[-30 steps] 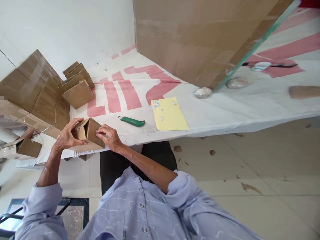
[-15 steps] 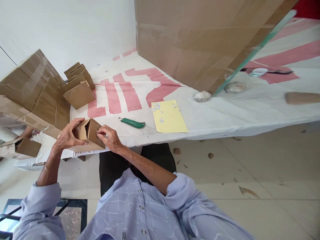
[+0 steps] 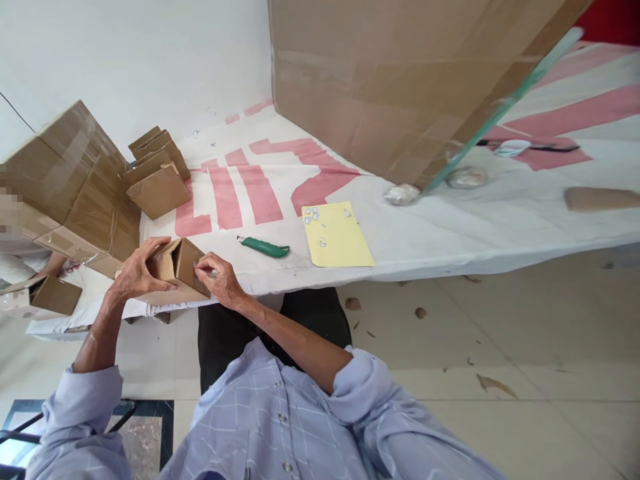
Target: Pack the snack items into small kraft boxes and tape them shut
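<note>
A small cardboard box (image 3: 189,270) rests at the front edge of the cloth-covered table (image 3: 270,273). My left hand (image 3: 136,272) grips it from the left, with the thumb along the near side and the fingers over the top. The box's top flaps stand slightly apart. Against its right face, my right hand (image 3: 220,279) is closed in a pinch, and whatever lies between the fingertips is too small to make out. Right of the box lie a green box cutter (image 3: 265,247) and a yellow sheet (image 3: 340,243) bearing several small white stickers.
Several folded cardboard pieces (image 3: 159,190) stand behind the box, beside a large taped carton (image 3: 75,173). At far left, another person's hand (image 3: 54,264) is near an open box (image 3: 55,297). A big cardboard panel (image 3: 390,87) rises at the back. Scraps litter the floor (image 3: 440,347).
Almost nothing differs. My right hand stays pinched at the box's right face, and my left hand keeps its hold. The view has shifted very slightly.
</note>
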`<action>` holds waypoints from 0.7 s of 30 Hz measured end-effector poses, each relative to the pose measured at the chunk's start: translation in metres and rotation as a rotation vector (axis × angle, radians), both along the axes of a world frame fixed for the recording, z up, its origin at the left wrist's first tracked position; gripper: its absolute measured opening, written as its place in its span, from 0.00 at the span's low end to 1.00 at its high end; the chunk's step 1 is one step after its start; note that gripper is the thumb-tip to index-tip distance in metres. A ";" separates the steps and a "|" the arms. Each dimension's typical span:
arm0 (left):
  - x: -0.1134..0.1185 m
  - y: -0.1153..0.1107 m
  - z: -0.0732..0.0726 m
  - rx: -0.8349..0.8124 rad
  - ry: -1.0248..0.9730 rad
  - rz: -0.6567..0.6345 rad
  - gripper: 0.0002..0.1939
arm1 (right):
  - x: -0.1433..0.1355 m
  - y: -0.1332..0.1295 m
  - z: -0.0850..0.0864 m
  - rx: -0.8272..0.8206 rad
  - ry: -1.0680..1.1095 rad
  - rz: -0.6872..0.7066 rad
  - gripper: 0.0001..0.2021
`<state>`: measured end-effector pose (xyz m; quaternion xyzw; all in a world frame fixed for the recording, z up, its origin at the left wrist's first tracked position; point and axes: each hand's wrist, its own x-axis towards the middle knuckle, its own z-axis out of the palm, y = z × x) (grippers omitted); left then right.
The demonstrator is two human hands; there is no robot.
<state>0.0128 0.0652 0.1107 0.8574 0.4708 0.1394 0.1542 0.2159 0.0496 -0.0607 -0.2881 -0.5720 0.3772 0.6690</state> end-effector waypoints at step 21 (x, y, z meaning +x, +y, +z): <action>0.020 0.018 -0.010 0.126 0.190 0.022 0.43 | 0.256 0.008 -0.010 -0.139 -0.313 -0.501 0.05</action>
